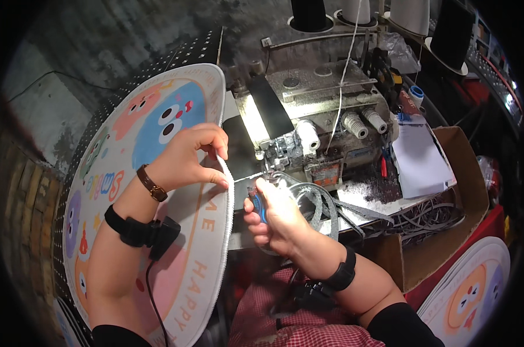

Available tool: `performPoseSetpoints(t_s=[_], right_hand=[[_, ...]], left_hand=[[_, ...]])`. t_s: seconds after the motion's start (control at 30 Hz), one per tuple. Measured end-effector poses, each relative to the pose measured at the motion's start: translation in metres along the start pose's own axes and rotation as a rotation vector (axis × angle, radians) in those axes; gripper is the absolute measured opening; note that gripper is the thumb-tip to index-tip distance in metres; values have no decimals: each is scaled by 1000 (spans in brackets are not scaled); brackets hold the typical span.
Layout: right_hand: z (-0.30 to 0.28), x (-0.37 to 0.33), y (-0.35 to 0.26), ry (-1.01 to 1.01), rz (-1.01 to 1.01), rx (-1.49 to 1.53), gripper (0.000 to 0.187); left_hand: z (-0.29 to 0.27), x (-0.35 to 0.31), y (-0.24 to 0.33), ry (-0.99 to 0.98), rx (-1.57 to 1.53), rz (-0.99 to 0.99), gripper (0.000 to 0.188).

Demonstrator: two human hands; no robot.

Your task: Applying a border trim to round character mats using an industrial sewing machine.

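My left hand (195,156) pinches the white stitched edge of a large round mat (207,214) printed with cartoon faces and letters. The mat stands tilted on the left, its rim turned toward the overlock sewing machine (325,110). A white thread chain (247,177) spans from the mat's edge to the machine's needle area. Closed around small blue-handled thread snips (258,207), my right hand (278,217) is just in front of the needle area. Its fingers hide most of the snips. A grey binding strip (331,211) loops beside the right hand.
A cardboard box (467,156) at the right holds tangled grey strips (427,222), with white paper (421,159) beside the machine. Thread cones (447,43) stand at the back. More round mats (467,295) are stacked lower right. A perforated dark panel (143,72) rises behind the mat.
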State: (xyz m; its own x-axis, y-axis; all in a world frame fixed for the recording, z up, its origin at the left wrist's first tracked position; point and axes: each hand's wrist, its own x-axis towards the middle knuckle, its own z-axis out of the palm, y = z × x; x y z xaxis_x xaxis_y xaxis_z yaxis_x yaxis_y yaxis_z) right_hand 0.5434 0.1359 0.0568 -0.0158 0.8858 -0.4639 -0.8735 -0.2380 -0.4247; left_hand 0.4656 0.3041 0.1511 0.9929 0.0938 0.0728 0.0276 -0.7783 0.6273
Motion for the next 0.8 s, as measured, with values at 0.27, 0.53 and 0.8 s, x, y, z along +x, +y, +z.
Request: performPoseSetpoints(t_s=[0.27,0.53,0.8], right_hand=[[1,4,-2,-3,47,6,37],[-1,4,0,-82,12,-99,42],[3,4,0,-164,-60,-179,40]], left_hand=[[4,-2,-2,28,-21,-13,35],[2,2,-10,27,-134,3,31],[-3,1,-12,22,-169,-36,38]])
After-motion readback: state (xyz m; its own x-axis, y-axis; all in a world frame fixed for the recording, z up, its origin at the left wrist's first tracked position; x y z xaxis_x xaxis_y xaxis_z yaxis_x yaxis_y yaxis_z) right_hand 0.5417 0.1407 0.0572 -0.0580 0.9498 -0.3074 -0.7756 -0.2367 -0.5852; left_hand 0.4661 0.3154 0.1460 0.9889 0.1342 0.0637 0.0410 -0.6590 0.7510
